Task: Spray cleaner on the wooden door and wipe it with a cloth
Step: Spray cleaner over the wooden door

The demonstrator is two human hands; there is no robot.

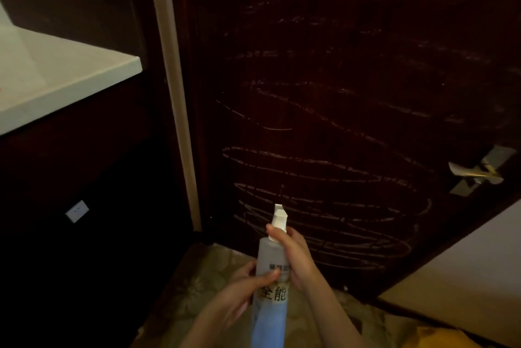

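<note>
fingers (270, 275) of left hand (245, 291) curled round bottle (269, 251) middle, steadying | right hand (298, 257) gripping neck, likely to work pump | door (338, 93) just beyond fingertips, pale scribbles, close for spraying | nozzle (279, 215) above right fingers, aimed doorward | cloth not clearly seen

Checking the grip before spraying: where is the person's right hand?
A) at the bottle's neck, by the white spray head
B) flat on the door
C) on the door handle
A: the right hand curls round the spray bottle at its neck, a finger by the white spray head; the left hand grips the labelled body.
</note>
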